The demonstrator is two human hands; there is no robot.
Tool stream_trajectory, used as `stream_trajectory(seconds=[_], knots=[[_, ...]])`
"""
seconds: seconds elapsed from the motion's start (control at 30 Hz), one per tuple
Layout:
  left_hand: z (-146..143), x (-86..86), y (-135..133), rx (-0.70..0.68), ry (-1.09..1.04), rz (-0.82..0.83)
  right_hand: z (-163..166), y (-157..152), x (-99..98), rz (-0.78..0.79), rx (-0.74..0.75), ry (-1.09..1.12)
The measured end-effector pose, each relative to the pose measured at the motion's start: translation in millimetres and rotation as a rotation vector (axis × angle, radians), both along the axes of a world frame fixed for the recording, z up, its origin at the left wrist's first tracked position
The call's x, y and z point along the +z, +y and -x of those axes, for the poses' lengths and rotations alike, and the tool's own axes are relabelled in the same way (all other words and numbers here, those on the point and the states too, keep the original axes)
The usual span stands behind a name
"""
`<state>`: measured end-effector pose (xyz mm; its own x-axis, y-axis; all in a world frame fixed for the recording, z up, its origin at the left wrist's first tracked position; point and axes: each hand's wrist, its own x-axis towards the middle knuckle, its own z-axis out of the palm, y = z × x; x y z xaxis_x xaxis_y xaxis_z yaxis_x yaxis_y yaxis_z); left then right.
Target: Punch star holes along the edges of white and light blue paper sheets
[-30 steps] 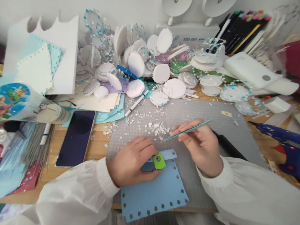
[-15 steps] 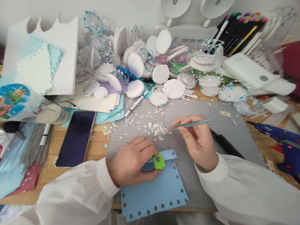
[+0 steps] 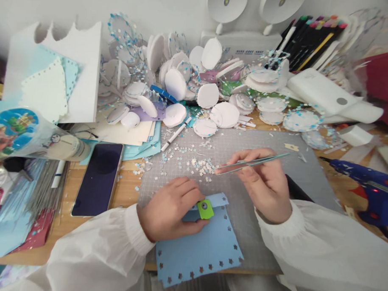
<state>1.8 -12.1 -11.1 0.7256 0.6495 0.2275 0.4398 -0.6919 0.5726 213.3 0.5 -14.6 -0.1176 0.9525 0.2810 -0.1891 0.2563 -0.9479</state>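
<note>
My left hand [image 3: 169, 208] is closed around a small green hole punch [image 3: 205, 209], which clamps the upper edge of a light blue paper sheet [image 3: 203, 250] with small flower-shaped holes along its border. My right hand [image 3: 264, 182] pinches a pair of thin tweezers [image 3: 250, 163], held nearly level above the grey cutting mat [image 3: 276, 144]. The tweezer tips point left toward a scatter of tiny punched paper flowers [image 3: 201, 165] on the mat.
A dark phone [image 3: 99, 178] lies left of the mat. Behind it sit a white pen [image 3: 176, 134], piles of white discs [image 3: 208, 95] and a white foam board [image 3: 79, 65]. A blue glue gun [image 3: 367, 181] rests at right, with markers [image 3: 312, 35] at the back.
My right hand has moved the tweezers from pointing down beside the blue sheet up to the scattered flowers, then slid slightly right. My left hand has stayed on the punch.
</note>
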Motion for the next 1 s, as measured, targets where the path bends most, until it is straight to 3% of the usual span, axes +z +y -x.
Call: stream_trajectory(seconds=[0.63,0.83,1.0], knots=[[2,1.1,3,0.031,0.056,0.008,-1,-11,6.0,0.011,0.095,0.132],[4,6.3,6,0.108,0.102,-0.046,1,-11,10.2,-0.062,0.125,-0.002],[8,11.9,5,0.285,-0.057,-0.056,4,-11,14.9,-0.065,0.166,-0.045]])
